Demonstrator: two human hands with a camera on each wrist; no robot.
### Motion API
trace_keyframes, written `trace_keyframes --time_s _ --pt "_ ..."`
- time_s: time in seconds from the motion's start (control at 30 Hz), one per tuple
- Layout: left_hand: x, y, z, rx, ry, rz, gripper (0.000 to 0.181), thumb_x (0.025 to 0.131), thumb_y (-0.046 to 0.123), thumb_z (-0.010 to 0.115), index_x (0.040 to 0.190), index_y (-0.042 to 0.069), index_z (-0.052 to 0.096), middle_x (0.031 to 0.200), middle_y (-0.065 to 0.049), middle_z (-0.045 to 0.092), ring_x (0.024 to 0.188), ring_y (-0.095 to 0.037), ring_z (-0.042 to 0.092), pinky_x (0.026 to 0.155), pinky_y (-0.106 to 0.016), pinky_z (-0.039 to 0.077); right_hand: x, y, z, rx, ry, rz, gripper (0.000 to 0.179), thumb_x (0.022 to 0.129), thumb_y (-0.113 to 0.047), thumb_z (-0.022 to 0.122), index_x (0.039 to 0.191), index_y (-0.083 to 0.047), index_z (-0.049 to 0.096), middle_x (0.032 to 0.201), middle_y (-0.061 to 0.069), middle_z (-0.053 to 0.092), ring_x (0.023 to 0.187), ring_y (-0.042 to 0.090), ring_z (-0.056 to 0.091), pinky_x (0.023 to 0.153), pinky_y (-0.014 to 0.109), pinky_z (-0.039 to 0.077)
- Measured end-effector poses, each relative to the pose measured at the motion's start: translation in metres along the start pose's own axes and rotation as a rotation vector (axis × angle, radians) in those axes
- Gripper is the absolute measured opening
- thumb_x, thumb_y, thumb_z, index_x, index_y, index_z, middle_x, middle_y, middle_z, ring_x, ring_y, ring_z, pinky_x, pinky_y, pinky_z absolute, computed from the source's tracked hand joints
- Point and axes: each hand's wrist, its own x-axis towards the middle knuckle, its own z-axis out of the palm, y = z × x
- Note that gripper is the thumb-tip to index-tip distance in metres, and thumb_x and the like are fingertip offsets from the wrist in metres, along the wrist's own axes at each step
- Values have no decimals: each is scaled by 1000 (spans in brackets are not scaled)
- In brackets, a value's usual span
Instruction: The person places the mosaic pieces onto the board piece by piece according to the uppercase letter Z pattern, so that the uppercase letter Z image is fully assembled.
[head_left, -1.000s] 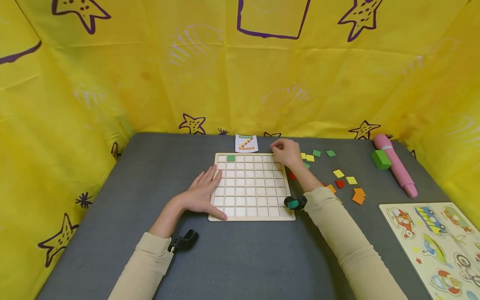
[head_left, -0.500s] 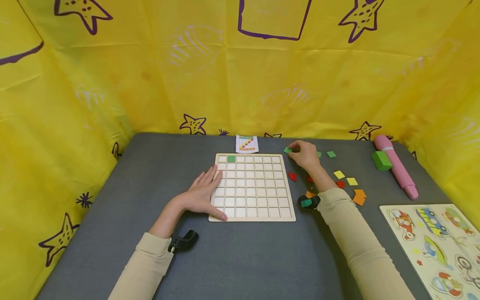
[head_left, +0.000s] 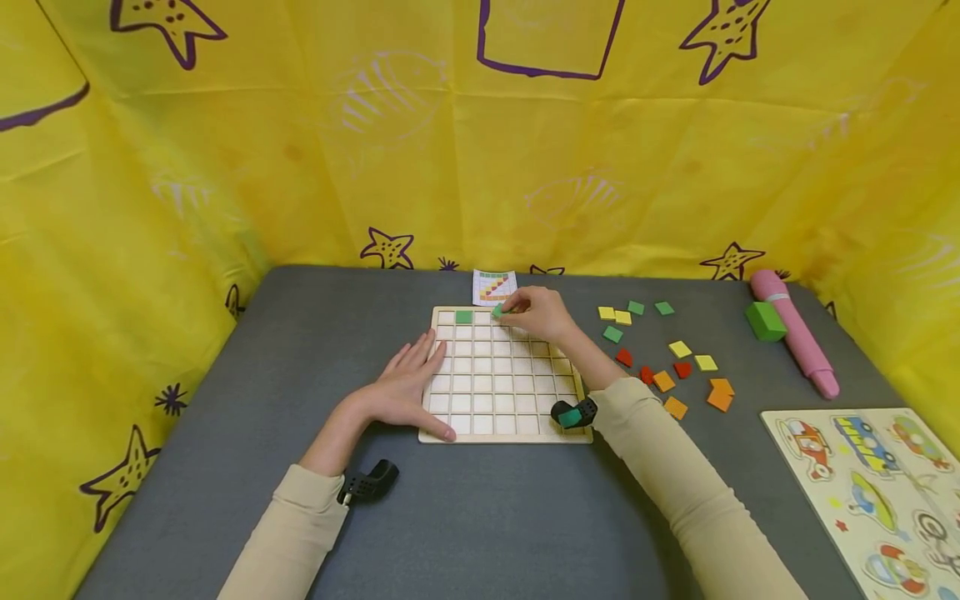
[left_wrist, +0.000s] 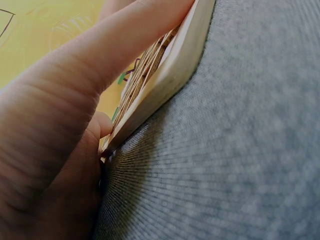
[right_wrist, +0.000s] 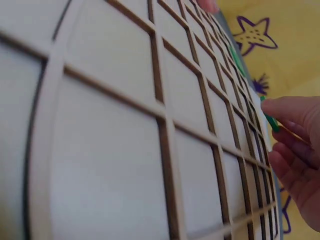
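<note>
A wooden grid board (head_left: 504,438) with white square cells lies on the dark table. One green tile (head_left: 464,317) sits in its far row, second cell from the left. My left hand (head_left: 401,387) rests spread on the board's left edge, the thumb at the near left corner; the left wrist view shows that thumb (left_wrist: 95,60) along the frame. My right hand (head_left: 542,315) pinches another green tile (right_wrist: 270,116) between thumb and fingertips, close over the far row, right of the placed tile. A small pattern card (head_left: 494,287) lies just beyond the board.
Right of the board lie loose yellow, green, red and orange pieces (head_left: 663,382). Farther right are a green block (head_left: 765,322) and a pink cylinder (head_left: 797,337). A picture puzzle board (head_left: 862,492) lies at the near right. A yellow curtain (head_left: 480,167) hangs behind the table.
My right hand first moved right to the loose pieces beyond the board, where a green tile showed at its fingertips, then came back left over the far row with it. My left hand has stayed put.
</note>
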Motion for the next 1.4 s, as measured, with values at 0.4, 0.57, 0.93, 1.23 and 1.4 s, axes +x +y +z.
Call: trace_keyframes --time_s 0.4,0.57,0.93,1.23,1.4 --pt "3 5 -1 -14 -3 11 139 62 72 77 156 2 2 160 -16 -16 147 -28 -12 116 -48 -3 2 -7 17 -42 -13 -155 12 92 -14 67 99 -9 76 106 6 71 100 23 62 88 38 49" --pt "3 4 0 -18 0 19 138 62 72 77 155 2 2 160 -17 -15 147 -29 -12 116 -49 -3 -1 -4 17 -21 -11 -127 19 97 -12 59 109 -10 75 112 6 70 106 24 62 90 39 49" --pt "2 2 0 -11 1 6 140 61 74 76 156 4 0 160 -15 -17 147 -26 -13 116 -48 -3 -29 19 -22 -16 54 -68 19 98 -17 60 109 -8 73 99 6 73 87 23 66 66 35 49" --pt "0 0 1 -5 3 -10 139 62 74 75 156 5 0 161 -13 -17 147 -24 -14 117 -47 -2 -68 59 -86 -253 57 50 16 89 -18 70 95 -3 71 99 16 69 91 35 60 81 49 48" --pt "0 1 0 -11 9 2 138 62 72 76 156 3 2 161 -15 -16 148 -27 -13 116 -48 -2 -80 72 -103 -256 11 90 19 85 -20 72 94 -3 68 93 15 66 83 33 56 73 45 46"
